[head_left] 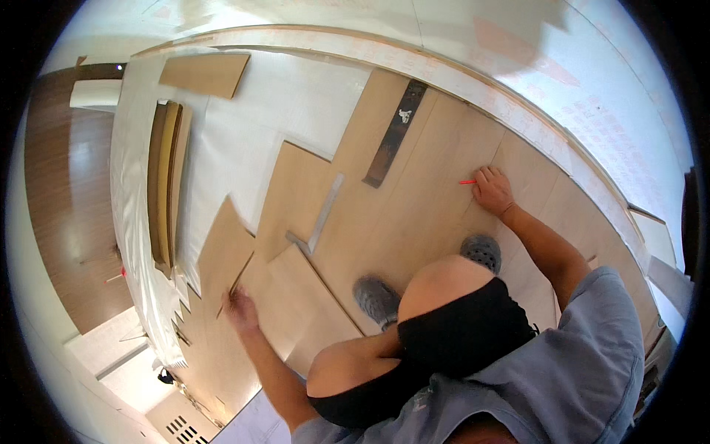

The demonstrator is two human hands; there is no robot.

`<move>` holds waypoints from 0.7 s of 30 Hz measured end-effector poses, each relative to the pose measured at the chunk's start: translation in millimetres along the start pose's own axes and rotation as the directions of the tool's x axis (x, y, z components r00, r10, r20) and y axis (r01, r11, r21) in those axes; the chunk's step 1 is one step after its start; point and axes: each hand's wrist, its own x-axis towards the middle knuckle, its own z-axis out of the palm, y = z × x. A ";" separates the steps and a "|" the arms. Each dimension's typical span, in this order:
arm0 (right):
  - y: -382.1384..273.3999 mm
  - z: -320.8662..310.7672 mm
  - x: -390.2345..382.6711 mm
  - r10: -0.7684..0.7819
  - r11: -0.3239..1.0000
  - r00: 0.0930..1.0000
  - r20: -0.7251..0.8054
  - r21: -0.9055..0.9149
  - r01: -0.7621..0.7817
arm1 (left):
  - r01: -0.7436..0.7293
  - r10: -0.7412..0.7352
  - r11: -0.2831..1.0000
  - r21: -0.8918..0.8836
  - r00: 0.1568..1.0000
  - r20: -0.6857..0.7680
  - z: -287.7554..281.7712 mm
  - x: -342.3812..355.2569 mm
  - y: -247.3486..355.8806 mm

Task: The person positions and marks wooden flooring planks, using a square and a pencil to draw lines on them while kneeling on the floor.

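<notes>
My left hand (240, 309), smeared by motion, grips the near edge of a light wood floor plank (224, 240), whose far corner is blurred too. My right hand (492, 190) rests low over the laid flooring with its fingers closed on a thin red pencil (467, 182), which points left. Between the hands, a metal carpenter's square (325, 214) lies across the planks. Near its short leg is another loose plank (307, 285), lying on the floor in front of my left knee.
A dark flat bar (396, 133) lies on the boards ahead. White underlay sheet (244, 111) spreads to the far left, bearing a cut plank (203, 74) and a stack of long boards (167, 185). A wall base strip (458, 85) curves along the far side. My grey clogs (376, 302) stand on the flooring.
</notes>
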 end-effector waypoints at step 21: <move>3.4 8.9 -9.8 0.088 0.992 0.990 0.109 -0.100 -0.077 | 0.270 -0.405 0.703 0.658 0.912 0.058 198.7 175.8 -288.9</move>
